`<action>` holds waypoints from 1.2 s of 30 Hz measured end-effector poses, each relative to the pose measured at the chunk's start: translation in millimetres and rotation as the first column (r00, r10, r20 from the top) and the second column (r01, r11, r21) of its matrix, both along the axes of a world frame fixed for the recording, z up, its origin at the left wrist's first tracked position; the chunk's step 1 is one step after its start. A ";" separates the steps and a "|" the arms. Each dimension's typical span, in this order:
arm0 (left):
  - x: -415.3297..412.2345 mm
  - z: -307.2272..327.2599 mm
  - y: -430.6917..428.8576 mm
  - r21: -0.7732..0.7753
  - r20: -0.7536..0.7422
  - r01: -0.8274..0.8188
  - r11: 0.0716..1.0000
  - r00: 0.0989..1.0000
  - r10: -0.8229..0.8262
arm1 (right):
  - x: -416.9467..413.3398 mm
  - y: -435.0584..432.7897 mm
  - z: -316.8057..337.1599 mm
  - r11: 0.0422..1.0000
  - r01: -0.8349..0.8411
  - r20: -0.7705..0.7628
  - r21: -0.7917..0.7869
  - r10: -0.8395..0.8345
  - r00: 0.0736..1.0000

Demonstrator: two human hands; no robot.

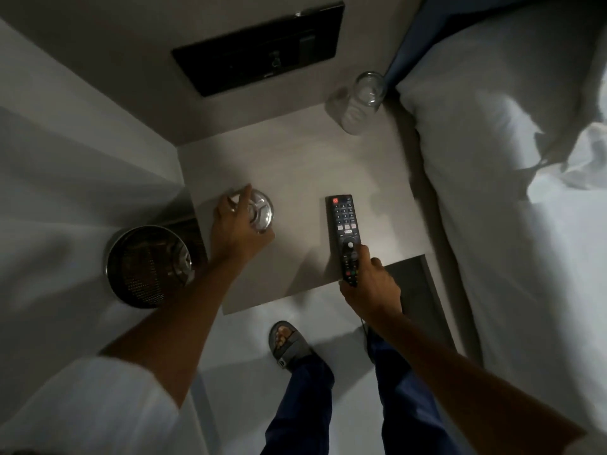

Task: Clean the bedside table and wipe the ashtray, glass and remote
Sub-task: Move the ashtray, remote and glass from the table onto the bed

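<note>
A clear glass ashtray (262, 209) sits near the left edge of the pale bedside table (295, 172). My left hand (235, 226) is wrapped over its left side, fingers curled on the rim. A black remote (343, 221) lies lengthwise on the right half of the table. My right hand (371, 285) grips its near end, thumb on the buttons. An empty clear drinking glass (363, 101) stands upright at the table's far right corner, close to the bed.
A round perforated metal bin (149, 266) stands on the floor left of the table. The bed with white sheets (512, 192) borders the table's right side. A black panel (259, 49) is on the wall behind. My sandalled foot (287, 346) is below the table's front edge.
</note>
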State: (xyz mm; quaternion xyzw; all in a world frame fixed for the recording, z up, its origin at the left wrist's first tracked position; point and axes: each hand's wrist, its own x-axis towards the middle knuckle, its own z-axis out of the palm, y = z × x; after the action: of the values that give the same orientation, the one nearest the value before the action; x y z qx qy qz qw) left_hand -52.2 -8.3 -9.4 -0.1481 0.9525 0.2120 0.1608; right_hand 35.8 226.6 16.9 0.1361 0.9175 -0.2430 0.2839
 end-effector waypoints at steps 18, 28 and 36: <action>81.1 147.2 305.5 0.243 -0.322 0.573 0.783 0.809 -0.492 | 103.1 226.1 181.3 0.852 0.507 -0.280 -0.130 -0.522 0.806; 109.6 139.3 451.2 0.186 -0.340 0.919 0.348 0.392 -0.855 | 142.0 375.6 167.1 0.671 0.675 -0.234 0.306 -0.635 0.737; 107.3 123.3 457.4 0.048 -0.343 0.957 0.287 0.286 -0.895 | 126.0 382.1 167.7 0.744 0.481 -0.012 0.464 -0.537 0.843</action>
State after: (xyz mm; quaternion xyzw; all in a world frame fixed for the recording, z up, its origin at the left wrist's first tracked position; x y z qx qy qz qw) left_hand 55.1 449.1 113.9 0.4855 0.8354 0.2097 0.1497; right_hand 161.8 608.6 184.6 0.4579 0.8566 -0.0834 0.2227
